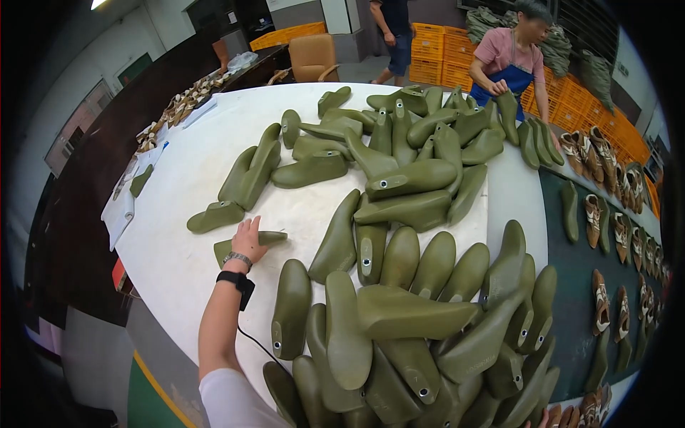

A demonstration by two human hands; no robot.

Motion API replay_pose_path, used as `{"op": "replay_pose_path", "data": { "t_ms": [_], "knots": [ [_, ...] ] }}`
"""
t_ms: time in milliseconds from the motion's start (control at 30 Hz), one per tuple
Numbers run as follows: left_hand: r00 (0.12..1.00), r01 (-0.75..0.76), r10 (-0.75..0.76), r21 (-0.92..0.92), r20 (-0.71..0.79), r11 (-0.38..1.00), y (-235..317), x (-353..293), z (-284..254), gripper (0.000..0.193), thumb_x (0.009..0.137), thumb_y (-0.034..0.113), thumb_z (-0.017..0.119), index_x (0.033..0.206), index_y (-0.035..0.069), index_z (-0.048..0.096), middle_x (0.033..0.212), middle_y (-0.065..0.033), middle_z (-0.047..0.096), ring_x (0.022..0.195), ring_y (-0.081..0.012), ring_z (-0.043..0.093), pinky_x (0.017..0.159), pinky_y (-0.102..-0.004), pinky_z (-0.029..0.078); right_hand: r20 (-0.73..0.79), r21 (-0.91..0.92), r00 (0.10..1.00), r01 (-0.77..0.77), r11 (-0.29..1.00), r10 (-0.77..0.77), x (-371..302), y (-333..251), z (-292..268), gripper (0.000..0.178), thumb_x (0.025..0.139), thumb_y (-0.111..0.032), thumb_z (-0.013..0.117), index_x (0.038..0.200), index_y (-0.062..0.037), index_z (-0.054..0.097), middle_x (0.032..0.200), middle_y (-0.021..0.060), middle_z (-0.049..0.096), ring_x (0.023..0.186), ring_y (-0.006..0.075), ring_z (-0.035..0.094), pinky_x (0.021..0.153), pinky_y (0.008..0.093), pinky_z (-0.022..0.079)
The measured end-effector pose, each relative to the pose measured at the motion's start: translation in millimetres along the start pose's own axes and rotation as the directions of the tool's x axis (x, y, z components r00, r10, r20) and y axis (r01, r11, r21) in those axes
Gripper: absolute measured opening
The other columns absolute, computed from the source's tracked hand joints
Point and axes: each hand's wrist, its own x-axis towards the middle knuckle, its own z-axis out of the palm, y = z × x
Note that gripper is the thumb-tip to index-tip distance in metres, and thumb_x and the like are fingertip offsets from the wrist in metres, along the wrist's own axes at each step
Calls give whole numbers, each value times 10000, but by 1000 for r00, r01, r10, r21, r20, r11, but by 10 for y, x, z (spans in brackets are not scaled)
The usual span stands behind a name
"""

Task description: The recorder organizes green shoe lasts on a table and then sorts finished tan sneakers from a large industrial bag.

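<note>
A: What takes up most of the view?

B: A big white table (178, 207) with a rounded edge, and along its right side a dark green belt (574, 285) carrying rows of brown and white shoes (594, 220).

A: And on the table?

B: Olive-green shoe lasts everywhere. A thick heap (407, 335) sits at the near edge, another heap (410, 150) spreads across the far half, and a few lie apart at the left, such as a pair lying together (250, 175) and a single one (215, 216).

A: Anyone else there?

B: A person in a pink top and blue apron (508, 64) stands at the far side, hands on the lasts there. Another person stands farther back by orange crates (442, 50).

A: Where is the left hand?

B: The left hand (250, 239) reaches out and lies flat on a lone last (246, 245) lying on its side near the table's left edge, well apart from the near heap. The fingers are spread over it, not wrapped around it. A black band (235, 279) and a bracelet (239, 258) sit on the wrist.

A: The right hand?

B: Only fingertips show at the bottom edge (544, 419); I cannot tell their state.
</note>
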Motion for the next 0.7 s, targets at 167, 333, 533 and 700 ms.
{"op": "replay_pose_path", "data": {
  "t_ms": [167, 333, 533, 700],
  "knots": [
    [948, 30, -114, 274, 296, 961, -24, 104, 233, 359, 629, 173, 674, 960, 74, 576, 1012, -141, 556, 982, -294, 541, 810, -380, 466, -13, -81, 999, -36, 996, 35, -50, -211, -70, 536, 846, -198, 550, 1296, -8, 329, 1259, 255, 410, 1167, 360, 402, 957, 363, 347],
    [987, -67, 79, -90, 141, 994, 432, -224, -143, 331, 607, 155, 686, 900, 71, 558, 924, -143, 573, 872, -326, 565, 765, -397, 465, -150, 57, 986, 77, 995, -68, -105, 313, 111, 516, 765, -16, 530, 1250, 24, 356, 1199, 235, 453, 1112, 367, 449, 949, 371, 349],
    [904, -402, 266, -460, -334, 792, 1512, -1004, -1691, 420, 611, 56, 743, 993, 13, 573, 963, -131, 607, 876, -280, 595, 769, -337, 481, -142, 81, 988, 67, 994, -55, 30, 109, 1, 507, 787, -124, 564, 1245, -13, 378, 1141, 235, 507, 1038, 383, 499, 883, 396, 407],
    [488, -871, 769, -179, -412, 457, 2643, -1938, -1890, 393, 625, -35, 565, 1010, 39, 582, 1011, -133, 584, 978, -303, 557, 842, -382, 461, -140, 272, 978, 189, 944, -155, -167, 219, -80, 657, 750, -134, 618, 1308, -34, 285, 1291, 260, 340, 1202, 387, 342, 969, 393, 329]
  ]
}}
